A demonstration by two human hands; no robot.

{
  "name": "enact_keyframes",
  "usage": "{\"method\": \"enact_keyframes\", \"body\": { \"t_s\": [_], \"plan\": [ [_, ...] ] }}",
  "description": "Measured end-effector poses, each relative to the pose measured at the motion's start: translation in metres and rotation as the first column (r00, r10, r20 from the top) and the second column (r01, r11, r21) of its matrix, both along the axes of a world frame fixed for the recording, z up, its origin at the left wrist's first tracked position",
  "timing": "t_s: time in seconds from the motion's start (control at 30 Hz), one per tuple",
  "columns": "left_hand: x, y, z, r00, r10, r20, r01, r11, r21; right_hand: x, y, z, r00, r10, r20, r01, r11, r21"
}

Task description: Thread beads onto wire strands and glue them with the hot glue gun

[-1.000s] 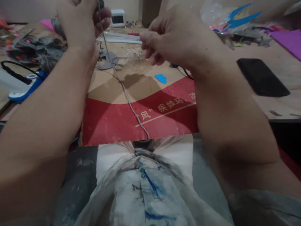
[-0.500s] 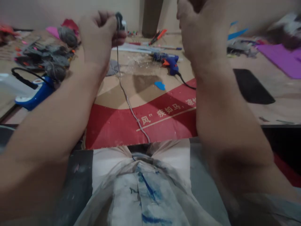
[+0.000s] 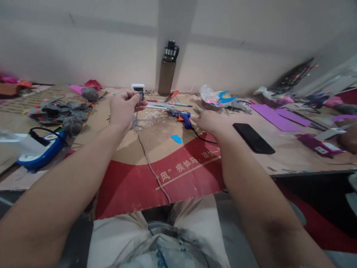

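Note:
My left hand (image 3: 122,108) is raised over the table and pinches the top end of a grey yarn strand (image 3: 147,160) that trails down across the red and brown cardboard sheet (image 3: 189,175) toward my lap. My right hand (image 3: 208,122) lies low on the cardboard, its fingers curled right beside the blue glue gun (image 3: 182,118); whether it grips the gun is unclear. A small blue foam cutout (image 3: 176,139) lies just in front of the gun.
Grey yarn balls (image 3: 72,124) and a blue and white device (image 3: 41,149) sit at the left. A black phone (image 3: 253,138), purple foam sheets (image 3: 275,117), a dark bottle (image 3: 168,69) by the wall and craft scraps crowd the far and right side.
The view has tilted up and back. My right hand has dropped from up near the camera to the table beside the glue gun. My left hand still holds the yarn.

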State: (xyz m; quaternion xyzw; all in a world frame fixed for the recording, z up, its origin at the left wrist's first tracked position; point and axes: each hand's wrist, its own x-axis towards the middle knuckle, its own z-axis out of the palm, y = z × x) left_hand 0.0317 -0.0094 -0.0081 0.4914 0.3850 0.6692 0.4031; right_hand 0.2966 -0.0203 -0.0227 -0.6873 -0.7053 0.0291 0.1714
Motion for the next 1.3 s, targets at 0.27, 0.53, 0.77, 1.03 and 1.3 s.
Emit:
{"method": "enact_keyframes", "body": {
  "t_s": [0.27, 0.53, 0.77, 1.03, 1.3],
  "plan": [
    [0.003, -0.007, -0.004, 0.994, -0.096, -0.06, 0.089, 0.989, -0.114, -0.038, 0.02, -0.017, 0.992, -0.113, -0.063, 0.101, 0.981, -0.164],
    [0.001, -0.005, -0.005, 0.971, -0.212, 0.11, 0.229, 0.955, -0.187, -0.038, 0.021, -0.019, 0.772, -0.041, -0.635, 0.024, 0.999, -0.035],
    [0.002, -0.012, 0.001, 0.984, -0.137, 0.112, 0.158, 0.964, -0.214, -0.063, -0.012, 0.002, 0.43, 0.426, -0.796, -0.254, 0.903, 0.346],
    [-0.003, -0.004, -0.005, 0.995, -0.077, 0.059, 0.088, 0.975, -0.204, -0.075, -0.033, 0.006, 0.524, 0.52, -0.675, -0.335, 0.854, 0.398],
    [-0.005, -0.005, -0.003, 0.993, -0.084, 0.087, 0.1, 0.976, -0.195, -0.079, -0.034, 0.0, 0.655, 0.543, -0.526, -0.341, 0.833, 0.436]
  ]
}}
